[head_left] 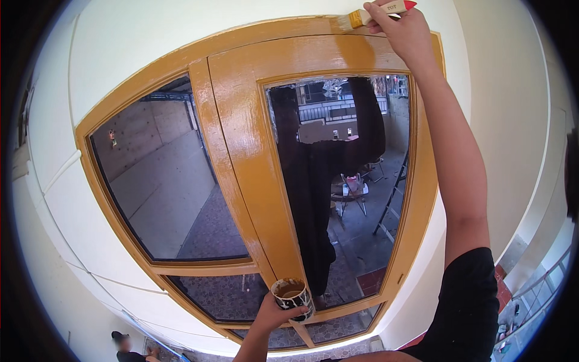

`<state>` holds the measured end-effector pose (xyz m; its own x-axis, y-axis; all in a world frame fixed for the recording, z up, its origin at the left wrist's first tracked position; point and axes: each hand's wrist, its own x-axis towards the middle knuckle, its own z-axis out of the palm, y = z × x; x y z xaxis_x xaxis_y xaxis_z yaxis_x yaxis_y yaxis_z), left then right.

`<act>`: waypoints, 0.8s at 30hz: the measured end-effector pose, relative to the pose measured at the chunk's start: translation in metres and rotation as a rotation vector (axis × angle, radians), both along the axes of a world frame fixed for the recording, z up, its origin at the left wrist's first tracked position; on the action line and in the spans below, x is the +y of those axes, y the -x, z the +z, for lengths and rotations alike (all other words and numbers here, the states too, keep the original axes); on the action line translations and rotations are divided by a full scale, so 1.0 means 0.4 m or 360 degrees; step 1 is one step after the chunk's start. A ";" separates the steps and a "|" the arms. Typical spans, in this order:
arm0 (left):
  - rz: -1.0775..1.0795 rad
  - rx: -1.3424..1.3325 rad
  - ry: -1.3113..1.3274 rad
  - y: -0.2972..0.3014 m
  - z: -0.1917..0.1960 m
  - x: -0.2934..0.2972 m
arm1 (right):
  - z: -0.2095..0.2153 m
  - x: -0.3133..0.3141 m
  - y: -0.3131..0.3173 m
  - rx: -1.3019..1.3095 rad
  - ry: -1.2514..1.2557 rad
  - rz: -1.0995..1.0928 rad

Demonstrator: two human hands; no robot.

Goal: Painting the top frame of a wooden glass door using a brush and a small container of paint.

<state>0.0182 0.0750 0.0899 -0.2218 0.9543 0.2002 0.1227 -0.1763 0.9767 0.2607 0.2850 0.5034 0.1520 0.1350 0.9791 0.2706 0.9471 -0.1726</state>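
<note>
- The right hand (403, 27) is reaching up toward one o'clock, its fingers wrapped tight around the pale handle of a paintbrush (369, 15) with a red tip.
- The paintbrush is lying nearly level, its bristles pointing to nine o'clock and touching the top rail of the window frame (241, 114), which is glistening with ochre paint.
- The left hand (274, 314) is sitting low at six o'clock, its fingers curling around a small paint cup (291, 295) holding brownish paint, just in front of the frame's lower rail.
- The glass pane (338, 181) on the right is reflecting a dark figure with raised arm, a ladder and a chair.
- The left pane (166, 187) is showing a pale wall and patterned floor.
- White wall (126, 36) is surrounding the frame; another person (123, 347) is showing far below at seven o'clock.
</note>
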 end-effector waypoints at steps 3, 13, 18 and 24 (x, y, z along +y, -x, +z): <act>-0.0016 -0.0016 0.0011 -0.010 0.004 0.006 | -0.006 0.006 -0.042 0.0064 0.0041 -0.0170; -0.0028 -0.0043 0.0095 -0.039 0.003 0.020 | 0.015 0.175 -0.201 -0.0042 -0.0198 -0.0472; -0.0034 0.0001 0.0121 -0.039 -0.005 0.023 | 0.008 0.185 -0.245 -0.0043 -0.0164 -0.0612; -0.0040 -0.0016 0.0145 -0.034 -0.016 0.022 | -0.010 0.137 -0.275 0.0071 -0.0228 -0.0575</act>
<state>0.0318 0.0839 0.0835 -0.1993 0.9737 0.1103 0.1095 -0.0897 0.9899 0.3706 0.3399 0.4993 0.2078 -0.0726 0.9755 0.5862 0.8075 -0.0648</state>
